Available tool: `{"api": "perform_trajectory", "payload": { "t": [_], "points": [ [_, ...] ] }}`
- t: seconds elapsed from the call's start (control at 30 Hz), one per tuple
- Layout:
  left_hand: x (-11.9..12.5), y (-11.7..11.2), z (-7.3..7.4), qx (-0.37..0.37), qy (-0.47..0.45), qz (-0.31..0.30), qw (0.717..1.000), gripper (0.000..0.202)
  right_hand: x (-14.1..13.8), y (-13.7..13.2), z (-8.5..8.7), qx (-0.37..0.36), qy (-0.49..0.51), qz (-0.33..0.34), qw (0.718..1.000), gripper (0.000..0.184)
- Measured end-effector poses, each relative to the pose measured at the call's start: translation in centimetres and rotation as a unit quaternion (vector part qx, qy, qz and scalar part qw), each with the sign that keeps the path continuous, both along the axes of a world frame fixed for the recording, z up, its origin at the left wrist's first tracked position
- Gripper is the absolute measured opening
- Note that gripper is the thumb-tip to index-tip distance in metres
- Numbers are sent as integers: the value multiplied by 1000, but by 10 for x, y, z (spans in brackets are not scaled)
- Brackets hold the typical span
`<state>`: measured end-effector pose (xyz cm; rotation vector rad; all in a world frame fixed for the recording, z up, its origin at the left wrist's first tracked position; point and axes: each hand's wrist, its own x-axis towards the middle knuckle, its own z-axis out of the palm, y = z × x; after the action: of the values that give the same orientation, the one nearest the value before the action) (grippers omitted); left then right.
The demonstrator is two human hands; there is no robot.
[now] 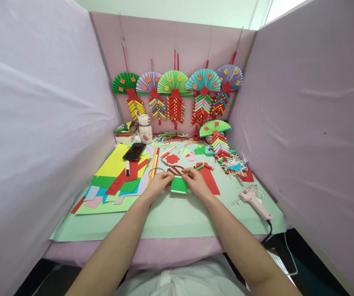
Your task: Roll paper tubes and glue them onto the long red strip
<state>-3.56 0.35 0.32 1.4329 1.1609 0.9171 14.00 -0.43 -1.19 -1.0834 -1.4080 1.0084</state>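
A small piece of green paper (178, 185) with a pale lower edge is between my two hands at the middle of the table. My left hand (161, 181) pinches its upper left corner. At the upper right corner, my right hand (194, 179) grips it with thumb and fingers. Just beyond the paper lie red-handled scissors (174, 168), blades toward the left. A red strip of paper (209, 181) lies to the right of my right hand, with several small paper rolls (204, 166) at its top. A metal ring (156, 169) rests beyond my left hand.
Stacked coloured paper sheets (105, 165) cover the left, with a black phone (134, 151) on them. A glue gun (255, 201) lies at right, its cord over the front edge. Paper scraps (234, 164) and a white bottle (145, 130) stand farther back. Paper fans (173, 81) hang behind.
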Motion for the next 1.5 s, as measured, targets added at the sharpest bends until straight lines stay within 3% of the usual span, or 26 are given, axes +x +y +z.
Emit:
{"api": "perform_trajectory", "payload": {
  "t": [0.2, 0.47, 0.8, 0.9, 1.0, 1.1, 1.27, 1.5],
  "points": [
    [1, 2, -2, 6, -22, 14, 1000, 24, 2, 5, -6, 7, 24, 5, 1000, 25],
    [0, 2, 1, 4, -35, 21, 999, 28, 3, 5, -3, -10, 29, -39, 999, 29],
    [1, 0, 4, -11, -60, 25, 998, 27, 7, 6, -5, -10, -10, -41, 999, 24],
    [1, 1, 2, -12, -55, 33, 998, 25, 5, 0, -1, 56, -88, -77, 992, 19],
    [4, 0, -2, 8, -28, 41, 999, 22, 1, -10, 6, 180, -195, -112, 958, 15],
    [10, -5, -2, 43, 6, 35, 998, 19, -3, -19, 11, 248, -271, -99, 925, 12],
    [21, -12, 2, 111, 31, 25, 993, 18, -5, -22, 12, 264, -312, -105, 906, 15],
    [23, -20, 6, 198, 29, 52, 978, 21, -4, -21, 12, 277, -278, -125, 911, 16]
  ]
}}
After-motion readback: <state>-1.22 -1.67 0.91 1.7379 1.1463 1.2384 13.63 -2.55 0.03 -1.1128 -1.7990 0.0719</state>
